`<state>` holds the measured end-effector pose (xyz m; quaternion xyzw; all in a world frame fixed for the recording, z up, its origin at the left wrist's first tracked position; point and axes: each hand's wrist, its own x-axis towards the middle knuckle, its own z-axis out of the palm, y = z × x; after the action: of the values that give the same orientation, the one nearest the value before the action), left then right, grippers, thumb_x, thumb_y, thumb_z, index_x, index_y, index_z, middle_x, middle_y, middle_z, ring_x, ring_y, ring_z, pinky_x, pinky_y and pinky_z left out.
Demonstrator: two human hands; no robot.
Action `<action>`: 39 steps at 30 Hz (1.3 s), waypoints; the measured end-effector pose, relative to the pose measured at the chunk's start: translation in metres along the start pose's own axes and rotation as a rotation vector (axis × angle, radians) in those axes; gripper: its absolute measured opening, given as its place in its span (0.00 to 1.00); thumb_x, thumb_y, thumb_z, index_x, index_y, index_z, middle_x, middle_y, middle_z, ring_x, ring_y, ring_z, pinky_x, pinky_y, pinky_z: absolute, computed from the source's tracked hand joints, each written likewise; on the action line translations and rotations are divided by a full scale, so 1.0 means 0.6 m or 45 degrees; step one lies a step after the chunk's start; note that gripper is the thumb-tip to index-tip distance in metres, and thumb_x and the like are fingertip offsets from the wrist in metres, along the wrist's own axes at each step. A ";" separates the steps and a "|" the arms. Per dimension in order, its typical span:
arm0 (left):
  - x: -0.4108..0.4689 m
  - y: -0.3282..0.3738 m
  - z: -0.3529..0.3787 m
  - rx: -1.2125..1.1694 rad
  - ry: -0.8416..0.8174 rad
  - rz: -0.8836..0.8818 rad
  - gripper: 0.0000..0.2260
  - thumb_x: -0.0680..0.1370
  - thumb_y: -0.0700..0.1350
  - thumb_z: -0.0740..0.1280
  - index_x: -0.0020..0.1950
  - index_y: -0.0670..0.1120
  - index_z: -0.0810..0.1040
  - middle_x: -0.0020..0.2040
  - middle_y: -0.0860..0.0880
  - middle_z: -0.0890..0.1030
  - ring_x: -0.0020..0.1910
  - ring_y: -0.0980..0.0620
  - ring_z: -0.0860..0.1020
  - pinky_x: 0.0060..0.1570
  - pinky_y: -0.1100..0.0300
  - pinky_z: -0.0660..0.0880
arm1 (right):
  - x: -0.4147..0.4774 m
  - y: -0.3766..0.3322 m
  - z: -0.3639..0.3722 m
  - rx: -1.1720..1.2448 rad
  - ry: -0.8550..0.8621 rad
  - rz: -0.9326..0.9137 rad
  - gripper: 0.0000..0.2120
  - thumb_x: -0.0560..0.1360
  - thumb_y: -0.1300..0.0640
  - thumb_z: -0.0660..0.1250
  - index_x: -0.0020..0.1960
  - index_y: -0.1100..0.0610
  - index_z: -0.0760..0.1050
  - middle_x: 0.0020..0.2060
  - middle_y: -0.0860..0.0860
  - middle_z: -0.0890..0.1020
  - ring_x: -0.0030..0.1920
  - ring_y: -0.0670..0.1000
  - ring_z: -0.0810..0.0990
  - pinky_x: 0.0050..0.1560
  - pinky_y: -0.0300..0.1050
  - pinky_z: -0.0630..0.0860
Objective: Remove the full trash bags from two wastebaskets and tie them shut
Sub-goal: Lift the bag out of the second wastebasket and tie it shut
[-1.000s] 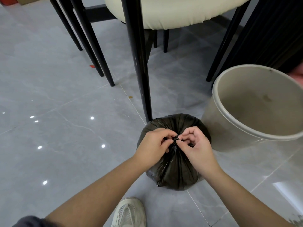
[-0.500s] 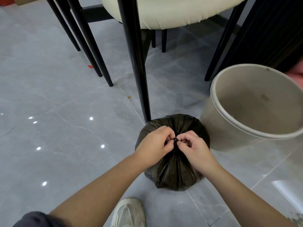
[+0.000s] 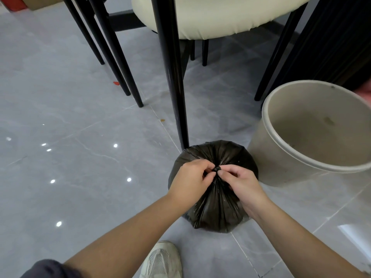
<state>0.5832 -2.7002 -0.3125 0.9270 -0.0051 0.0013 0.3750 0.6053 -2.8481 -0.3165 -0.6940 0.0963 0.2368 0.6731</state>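
A full black trash bag (image 3: 215, 209) stands on the grey tile floor in front of me, its top gathered into a small knot (image 3: 217, 168). My left hand (image 3: 190, 180) pinches the bag's gathered plastic just left of the knot. My right hand (image 3: 239, 182) pinches the plastic on the knot's right side, fingers curled. A beige wastebasket (image 3: 267, 157) with no bag in it stands just right of the bag, close to it. A second wastebasket is not in view.
A black chair leg (image 3: 172, 77) comes down right behind the bag, under a cream seat cushion (image 3: 216, 15). More black legs (image 3: 112, 57) stand to the left and a dark panel (image 3: 331, 37) at the right. My white shoe (image 3: 162, 259) is below the bag.
My hands have closed in tighter on the knot and my right fingers have curled further. The bag and wastebasket stay in place.
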 end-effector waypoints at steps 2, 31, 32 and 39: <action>0.000 0.005 0.004 -0.004 0.040 -0.041 0.06 0.76 0.43 0.67 0.51 0.44 0.82 0.43 0.50 0.82 0.38 0.56 0.79 0.44 0.60 0.77 | 0.000 0.004 0.001 -0.035 0.025 -0.033 0.06 0.74 0.62 0.69 0.48 0.55 0.83 0.43 0.50 0.86 0.45 0.45 0.83 0.45 0.34 0.76; -0.027 0.038 -0.171 -0.038 -0.151 -0.059 0.04 0.72 0.42 0.72 0.45 0.47 0.80 0.36 0.58 0.76 0.34 0.62 0.73 0.38 0.72 0.70 | -0.033 -0.087 0.070 -0.977 -0.202 -0.617 0.04 0.73 0.53 0.69 0.45 0.50 0.83 0.37 0.43 0.74 0.38 0.46 0.75 0.40 0.52 0.76; -0.031 0.049 -0.199 -0.043 -0.156 -0.081 0.04 0.72 0.42 0.72 0.45 0.47 0.80 0.37 0.57 0.76 0.34 0.62 0.73 0.37 0.71 0.70 | -0.045 -0.112 0.084 -0.969 -0.215 -0.621 0.05 0.73 0.53 0.69 0.45 0.50 0.84 0.37 0.43 0.74 0.38 0.45 0.75 0.40 0.52 0.76; -0.068 0.148 -0.462 -0.040 -0.152 -0.191 0.05 0.72 0.42 0.72 0.44 0.50 0.78 0.36 0.57 0.77 0.35 0.61 0.74 0.37 0.72 0.69 | -0.157 -0.335 0.208 -0.904 -0.342 -0.605 0.05 0.73 0.53 0.70 0.44 0.51 0.84 0.35 0.42 0.73 0.38 0.46 0.76 0.41 0.52 0.75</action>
<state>0.5416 -2.5707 -0.0517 0.9171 0.0421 -0.0820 0.3878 0.5899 -2.7282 -0.0923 -0.8480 -0.2413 0.1820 0.4353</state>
